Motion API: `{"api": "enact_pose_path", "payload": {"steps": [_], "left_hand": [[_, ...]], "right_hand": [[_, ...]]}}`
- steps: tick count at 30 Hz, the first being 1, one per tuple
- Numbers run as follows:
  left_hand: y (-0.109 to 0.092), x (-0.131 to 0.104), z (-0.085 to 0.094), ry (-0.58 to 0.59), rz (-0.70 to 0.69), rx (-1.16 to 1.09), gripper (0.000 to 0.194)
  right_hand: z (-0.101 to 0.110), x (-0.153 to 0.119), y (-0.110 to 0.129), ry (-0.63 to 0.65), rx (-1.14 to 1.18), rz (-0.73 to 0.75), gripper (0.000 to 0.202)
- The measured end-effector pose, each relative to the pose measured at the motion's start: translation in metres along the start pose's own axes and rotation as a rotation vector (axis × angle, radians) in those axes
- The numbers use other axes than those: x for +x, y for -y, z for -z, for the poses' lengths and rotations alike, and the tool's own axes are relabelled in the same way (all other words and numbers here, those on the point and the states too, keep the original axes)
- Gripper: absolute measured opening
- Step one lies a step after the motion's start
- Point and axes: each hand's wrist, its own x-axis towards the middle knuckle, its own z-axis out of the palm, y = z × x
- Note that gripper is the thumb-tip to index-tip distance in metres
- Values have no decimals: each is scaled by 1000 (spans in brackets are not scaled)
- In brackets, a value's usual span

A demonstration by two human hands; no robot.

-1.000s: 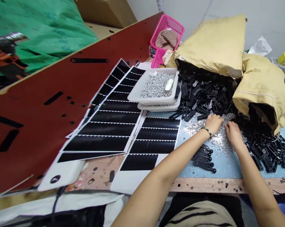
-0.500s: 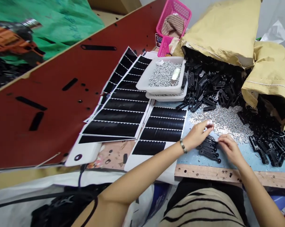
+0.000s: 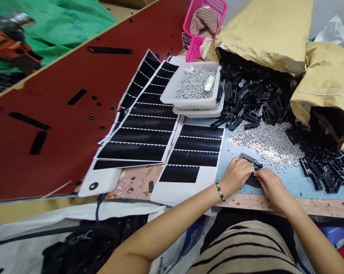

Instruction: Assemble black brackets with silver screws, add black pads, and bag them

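Left hand [image 3: 236, 176], right hand [image 3: 271, 185]: grips curled, fingertips nearly meeting; whether pinching, cannot tell. Black link [image 3: 247, 157]: over blue surface [image 3: 230, 152], just beyond, nearer left hand, long axis slanting away leftward.

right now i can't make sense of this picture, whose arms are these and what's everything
No machine here: these are a person's bare left hand and right hand, seen by a head-worn camera looking forward and down. The hands meet over black links on a blue work surface; what they grip is mostly hidden. Beyond lie small silver fasteners, then two yellow sacks with black parts at their mouths. To the left are a white tray of screws and sheets of black strips.
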Motion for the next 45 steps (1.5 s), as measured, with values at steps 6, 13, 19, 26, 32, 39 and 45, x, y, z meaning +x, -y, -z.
{"api": "enact_pose_path", "payload": {"steps": [6,13,19,26,32,39,45], "left_hand": [[-3,-6,9,-76,73,-44,19],[23,50,23,111,90,88,13],[30,90,9,264,-49,246,14],[26,94,8,258,-88,251,19],[14,76,33,67,74,-82,12],[-9,7,54,3,141,-414,20],[-22,-15,20,87,39,-206,10]], "right_hand": [[2,12,2,89,-154,5,21],[-4,17,-1,89,-288,66,16],[-14,7,2,5,-295,133,27],[-19,-7,-9,-161,-161,108,16],[-20,-13,-12,-139,-137,166,23],[-18,-12,-11,-195,-147,157,15],[28,-75,-4,-577,-131,135,31]]}}
